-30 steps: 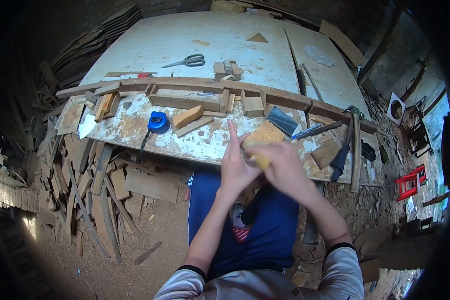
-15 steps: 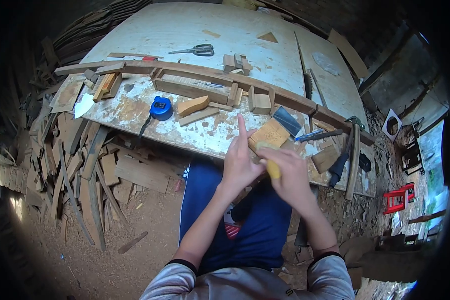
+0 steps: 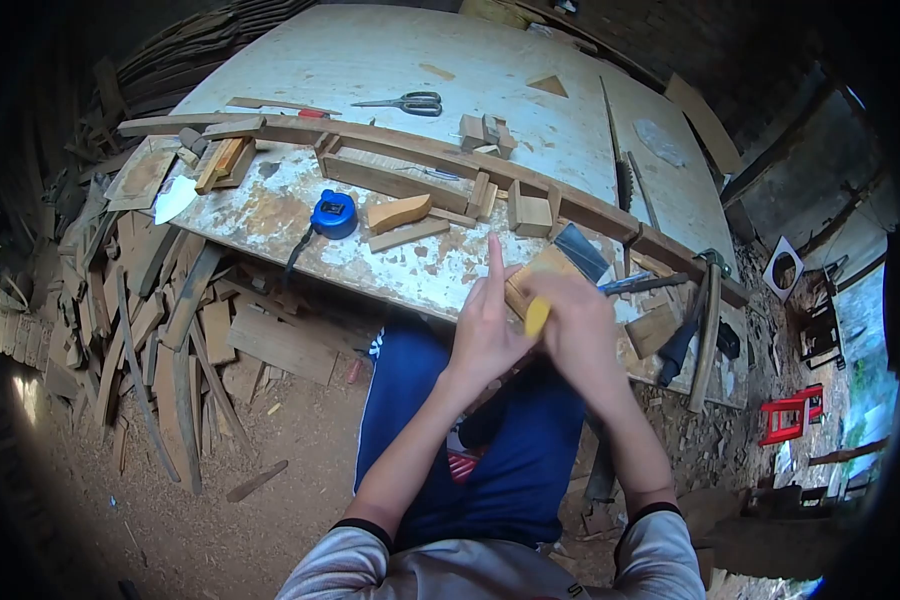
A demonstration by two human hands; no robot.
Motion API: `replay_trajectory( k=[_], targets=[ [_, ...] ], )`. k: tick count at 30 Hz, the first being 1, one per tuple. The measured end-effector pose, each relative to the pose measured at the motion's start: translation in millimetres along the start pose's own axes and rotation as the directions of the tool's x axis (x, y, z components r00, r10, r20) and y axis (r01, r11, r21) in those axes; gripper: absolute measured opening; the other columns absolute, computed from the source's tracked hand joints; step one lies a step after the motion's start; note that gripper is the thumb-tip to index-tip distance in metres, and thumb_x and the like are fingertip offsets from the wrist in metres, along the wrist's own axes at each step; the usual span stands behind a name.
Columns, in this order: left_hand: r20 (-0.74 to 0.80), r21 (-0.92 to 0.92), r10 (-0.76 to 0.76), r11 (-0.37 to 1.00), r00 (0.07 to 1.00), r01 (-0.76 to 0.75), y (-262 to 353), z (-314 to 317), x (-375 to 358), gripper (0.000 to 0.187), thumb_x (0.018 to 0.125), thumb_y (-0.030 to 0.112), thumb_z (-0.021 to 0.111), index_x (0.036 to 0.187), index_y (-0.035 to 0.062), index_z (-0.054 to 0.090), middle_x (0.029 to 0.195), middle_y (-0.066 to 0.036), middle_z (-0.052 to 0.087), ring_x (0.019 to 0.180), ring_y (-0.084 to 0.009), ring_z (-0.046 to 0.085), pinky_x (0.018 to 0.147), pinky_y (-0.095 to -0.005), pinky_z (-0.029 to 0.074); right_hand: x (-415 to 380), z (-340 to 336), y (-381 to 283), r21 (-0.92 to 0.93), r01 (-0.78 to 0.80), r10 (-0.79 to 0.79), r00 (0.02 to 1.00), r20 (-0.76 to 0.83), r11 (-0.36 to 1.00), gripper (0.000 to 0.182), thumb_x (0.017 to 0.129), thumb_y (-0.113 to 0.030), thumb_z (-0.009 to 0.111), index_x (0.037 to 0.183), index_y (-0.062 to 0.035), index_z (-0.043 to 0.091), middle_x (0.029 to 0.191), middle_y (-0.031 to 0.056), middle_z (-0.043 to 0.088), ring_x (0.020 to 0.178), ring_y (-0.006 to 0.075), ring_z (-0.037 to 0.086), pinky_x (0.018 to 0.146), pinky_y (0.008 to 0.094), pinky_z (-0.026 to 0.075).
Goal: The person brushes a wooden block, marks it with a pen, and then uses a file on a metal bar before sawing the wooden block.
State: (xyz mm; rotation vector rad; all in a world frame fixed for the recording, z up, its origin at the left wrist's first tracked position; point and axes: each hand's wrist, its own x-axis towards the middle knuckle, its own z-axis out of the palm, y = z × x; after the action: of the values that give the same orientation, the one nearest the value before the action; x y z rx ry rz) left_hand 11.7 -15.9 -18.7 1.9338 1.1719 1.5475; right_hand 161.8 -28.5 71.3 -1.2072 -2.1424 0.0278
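A light wooden block (image 3: 536, 273) is tilted at the front edge of the workbench. At its left side is my left hand (image 3: 485, 325), index finger stretched up and the other fingers gripping the block's edge. My right hand (image 3: 582, 322), blurred by motion, lies across the block's near part. It is closed on a yellow object (image 3: 536, 316) that pokes out below the fingers; I cannot tell its kind. Just behind the block lies a dark flat piece (image 3: 581, 252). A blue pen-like tool (image 3: 638, 284) is to the right of my right hand.
Left along the bench are a blue tape measure (image 3: 334, 214), a curved wood piece (image 3: 399, 212) and a wooden tray (image 3: 395, 175). Scissors (image 3: 410, 103) lie farther back. A hammer (image 3: 708, 330) overhangs the right edge. Scrap wood (image 3: 185, 330) piles up on the floor at left.
My right hand has shifted slightly over the block with the yellow object and is now more blurred. My left hand stays at the block. The whole view has shifted a little.
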Motion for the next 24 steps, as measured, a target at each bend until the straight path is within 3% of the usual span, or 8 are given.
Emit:
replay_trajectory(
  k=[1,3,6,9,13,17,22,24],
  targets=[
    [0.005,0.001,-0.019,1.0,1.0,0.019,-2,1,-2,0.148,0.074,0.02,0.101,0.178,-0.0037,-0.002,0.135,-0.027,0.074,0.122,-0.0456,0.073,0.106,-0.0485,0.06,-5,1,-9,0.065,0.141,-0.141,0.99,-0.007,0.988,0.033,0.087,0.006,0.068,0.112,-0.0094,0.083,0.101,0.0201,0.078,0.094,0.0425,0.073,0.092,0.054,0.059],
    [0.006,0.005,-0.025,1.0,1.0,0.025,-3,0,-4,0.148,0.074,0.019,0.101,0.178,-0.0036,-0.003,0.135,-0.027,0.073,0.122,-0.0454,0.073,0.106,-0.0486,0.06,2,-14,1,0.041,-0.143,0.138,0.984,0.109,0.989,0.035,0.087,0.007,0.067,0.114,-0.0073,0.082,0.099,0.0201,0.077,0.095,0.0435,0.073,0.089,0.0559,0.058],
    [0.0,-0.001,-0.002,1.0,1.0,0.002,4,-1,-1,0.147,0.075,0.017,0.1,0.178,-0.0035,-0.003,0.135,-0.027,0.073,0.121,-0.0453,0.073,0.106,-0.0487,0.059,15,-2,37,-0.129,-0.296,0.293,0.955,-0.041,0.946,0.037,0.086,0.008,0.067,0.115,-0.009,0.083,0.1,0.0195,0.078,0.096,0.0443,0.073,0.089,0.0556,0.058],
    [0.002,-0.012,-0.018,1.0,1.0,0.018,1,0,-2,0.146,0.075,0.016,0.1,0.178,-0.0034,-0.003,0.135,-0.027,0.073,0.122,-0.0449,0.073,0.107,-0.0479,0.059,3,5,-1,0.121,0.107,-0.102,0.994,-0.046,0.987,0.034,0.09,0.005,0.068,0.116,-0.0118,0.083,0.1,0.0218,0.078,0.094,0.046,0.072,0.087,0.0548,0.059],
    [-0.006,-0.003,0.0,1.0,1.0,0.0,6,-3,-1,0.143,0.078,0.015,0.098,0.178,-0.0041,-0.002,0.134,-0.027,0.073,0.12,-0.0453,0.074,0.106,-0.0481,0.059,18,-15,31,-0.05,-0.347,0.349,0.937,0.03,0.936,0.034,0.087,0.007,0.069,0.116,-0.0052,0.081,0.105,0.0217,0.079,0.102,0.0442,0.074,0.098,0.0502,0.06],
    [-0.015,-0.042,-0.045,0.998,0.999,0.045,5,0,-2,0.14,0.077,0.018,0.099,0.177,-0.0073,0.005,0.134,-0.029,0.072,0.118,-0.0453,0.071,0.105,-0.0491,0.059,-11,-4,4,0.091,-0.015,0.01,0.998,0.055,0.996,0.02,0.103,-0.006,0.068,0.118,-0.006,0.082,0.117,0.0207,0.081,0.107,0.0387,0.078,0.104,0.0472,0.06],
    [-0.014,-0.042,-0.017,0.999,1.0,0.017,8,-3,-2,0.138,0.078,0.014,0.097,0.178,-0.0058,0.004,0.135,-0.029,0.072,0.12,-0.046,0.071,0.105,-0.049,0.058,3,-15,30,-0.074,-0.243,0.244,0.97,-0.004,0.967,0.024,0.1,-0.001,0.068,0.12,-0.007,0.081,0.107,0.0211,0.081,0.094,0.0418,0.08,0.114,0.052,0.057],
    [-0.019,-0.045,-0.029,0.999,0.999,0.028,4,0,-2,0.139,0.077,0.015,0.098,0.178,-0.0053,0.004,0.136,-0.028,0.072,0.12,-0.0458,0.071,0.105,-0.0489,0.058,-6,-11,-3,-0.023,-0.076,0.077,0.996,0.049,0.997,0.032,0.094,0.004,0.067,0.122,-0.0056,0.08,0.109,0.021,0.081,0.1,0.0436,0.078,0.113,0.0513,0.058]
  ],
)
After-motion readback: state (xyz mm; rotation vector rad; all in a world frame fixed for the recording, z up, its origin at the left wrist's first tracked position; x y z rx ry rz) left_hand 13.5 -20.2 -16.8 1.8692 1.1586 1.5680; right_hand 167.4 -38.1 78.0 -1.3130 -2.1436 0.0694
